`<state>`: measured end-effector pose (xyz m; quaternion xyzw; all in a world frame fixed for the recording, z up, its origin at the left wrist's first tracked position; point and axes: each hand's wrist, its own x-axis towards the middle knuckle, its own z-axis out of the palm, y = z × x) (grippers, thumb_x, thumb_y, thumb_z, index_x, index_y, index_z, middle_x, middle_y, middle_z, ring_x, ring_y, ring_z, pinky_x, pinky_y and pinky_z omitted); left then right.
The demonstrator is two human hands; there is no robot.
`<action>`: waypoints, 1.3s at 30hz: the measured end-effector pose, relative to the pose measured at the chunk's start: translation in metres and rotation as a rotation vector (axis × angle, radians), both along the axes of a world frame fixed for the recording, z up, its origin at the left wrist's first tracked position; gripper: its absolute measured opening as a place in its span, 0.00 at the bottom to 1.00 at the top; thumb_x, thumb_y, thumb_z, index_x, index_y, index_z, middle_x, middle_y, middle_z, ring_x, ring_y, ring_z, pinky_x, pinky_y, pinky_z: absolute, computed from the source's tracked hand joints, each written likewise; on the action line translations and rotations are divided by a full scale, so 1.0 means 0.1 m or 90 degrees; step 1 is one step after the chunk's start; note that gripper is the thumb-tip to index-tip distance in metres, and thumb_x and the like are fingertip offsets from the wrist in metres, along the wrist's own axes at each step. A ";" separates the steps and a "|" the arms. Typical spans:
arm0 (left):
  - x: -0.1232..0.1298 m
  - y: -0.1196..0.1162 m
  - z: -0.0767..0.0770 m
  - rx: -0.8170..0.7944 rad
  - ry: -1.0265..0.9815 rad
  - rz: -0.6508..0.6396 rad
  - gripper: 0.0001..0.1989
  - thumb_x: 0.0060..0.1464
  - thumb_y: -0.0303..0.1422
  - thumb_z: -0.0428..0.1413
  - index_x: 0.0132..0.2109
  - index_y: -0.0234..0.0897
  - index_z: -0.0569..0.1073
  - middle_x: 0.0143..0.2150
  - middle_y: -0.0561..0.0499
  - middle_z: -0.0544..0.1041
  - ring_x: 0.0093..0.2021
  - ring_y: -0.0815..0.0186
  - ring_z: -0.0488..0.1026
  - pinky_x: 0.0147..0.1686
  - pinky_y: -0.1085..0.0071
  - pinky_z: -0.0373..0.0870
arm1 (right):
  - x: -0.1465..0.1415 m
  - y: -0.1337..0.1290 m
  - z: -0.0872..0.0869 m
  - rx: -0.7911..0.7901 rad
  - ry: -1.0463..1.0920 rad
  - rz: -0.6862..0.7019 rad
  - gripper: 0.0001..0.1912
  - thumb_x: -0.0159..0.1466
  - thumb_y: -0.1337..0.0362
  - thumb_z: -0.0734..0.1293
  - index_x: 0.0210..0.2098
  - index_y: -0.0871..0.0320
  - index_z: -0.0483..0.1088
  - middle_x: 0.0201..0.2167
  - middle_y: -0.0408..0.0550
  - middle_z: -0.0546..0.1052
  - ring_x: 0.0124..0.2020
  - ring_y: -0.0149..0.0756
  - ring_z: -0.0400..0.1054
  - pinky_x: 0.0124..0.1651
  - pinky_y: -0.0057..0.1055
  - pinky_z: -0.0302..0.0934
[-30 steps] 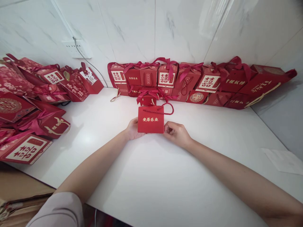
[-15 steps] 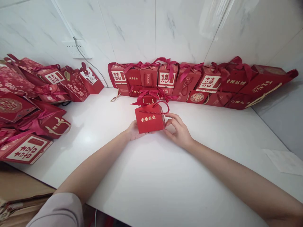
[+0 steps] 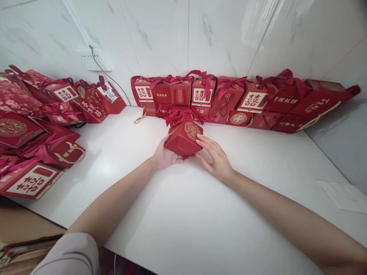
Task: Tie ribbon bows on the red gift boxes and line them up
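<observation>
The box (image 3: 183, 146) at the frame's centre is deep red with a round gold emblem (image 3: 192, 131). Upper right, red boxes (image 3: 266, 121) carry crimson ribbons (image 3: 204, 79) and white panels (image 3: 252, 100) with red characters. Grey veining marks the white wall (image 3: 160, 34); lower left, the sleeve (image 3: 70, 254) is pale grey.

The left hand (image 3: 166, 156) cradles a tilted red box (image 3: 182, 139) above the white table (image 3: 183, 214), and I see the right hand (image 3: 215, 157) resting fingers against its right side. Behind the box, a two-tier row of ribboned red boxes (image 3: 252, 100) lines the tiled wall (image 3: 172, 34); left of the box, more red packages (image 3: 61, 118) lie heaped.
</observation>
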<state>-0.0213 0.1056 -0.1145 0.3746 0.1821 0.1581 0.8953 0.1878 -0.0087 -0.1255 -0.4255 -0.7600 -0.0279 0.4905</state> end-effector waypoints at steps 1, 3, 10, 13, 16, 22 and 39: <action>-0.01 0.02 -0.01 -0.007 -0.004 -0.020 0.40 0.57 0.60 0.40 0.64 0.35 0.64 0.57 0.37 0.74 0.55 0.49 0.73 0.55 0.52 0.65 | 0.00 0.00 0.00 0.006 -0.014 -0.005 0.32 0.66 0.69 0.64 0.67 0.47 0.53 0.66 0.53 0.62 0.66 0.46 0.57 0.64 0.52 0.57; -0.01 0.04 -0.02 -0.013 -0.008 -0.047 0.40 0.57 0.60 0.40 0.63 0.34 0.64 0.54 0.37 0.76 0.53 0.49 0.74 0.54 0.52 0.65 | 0.01 -0.01 0.00 0.024 -0.026 -0.019 0.33 0.67 0.68 0.64 0.67 0.42 0.52 0.68 0.49 0.57 0.66 0.48 0.56 0.63 0.53 0.58; 0.00 0.07 -0.04 0.036 0.017 -0.068 0.43 0.56 0.62 0.37 0.63 0.34 0.64 0.50 0.37 0.78 0.42 0.48 0.78 0.46 0.53 0.67 | 0.04 -0.01 -0.04 0.044 -0.039 -0.035 0.31 0.68 0.62 0.63 0.68 0.35 0.51 0.70 0.44 0.51 0.66 0.51 0.54 0.61 0.55 0.58; 0.01 0.07 -0.02 0.049 0.020 -0.076 0.43 0.55 0.62 0.36 0.61 0.32 0.65 0.47 0.37 0.79 0.38 0.50 0.78 0.43 0.54 0.68 | 0.03 0.01 -0.05 0.027 -0.028 -0.040 0.32 0.68 0.62 0.62 0.68 0.36 0.50 0.69 0.46 0.53 0.64 0.50 0.56 0.60 0.55 0.60; 0.00 0.07 0.00 0.047 0.026 -0.078 0.44 0.55 0.63 0.35 0.59 0.29 0.66 0.43 0.37 0.80 0.35 0.53 0.77 0.41 0.56 0.69 | 0.03 0.02 -0.05 0.017 -0.019 -0.044 0.32 0.68 0.63 0.62 0.68 0.39 0.50 0.68 0.48 0.55 0.64 0.49 0.56 0.61 0.54 0.59; 0.07 -0.05 -0.06 0.132 0.057 0.059 0.45 0.51 0.67 0.38 0.57 0.33 0.68 0.44 0.39 0.79 0.34 0.58 0.75 0.42 0.55 0.71 | 0.04 0.01 -0.02 -0.045 0.014 -0.002 0.31 0.67 0.59 0.63 0.68 0.45 0.51 0.67 0.51 0.58 0.67 0.49 0.52 0.66 0.55 0.51; 0.05 -0.14 -0.13 0.696 0.106 0.293 0.20 0.57 0.45 0.57 0.50 0.38 0.65 0.43 0.47 0.73 0.36 0.66 0.70 0.35 0.71 0.68 | 0.09 0.24 -0.12 -0.563 0.855 0.154 0.13 0.63 0.55 0.65 0.46 0.52 0.69 0.49 0.47 0.77 0.46 0.44 0.75 0.40 0.45 0.77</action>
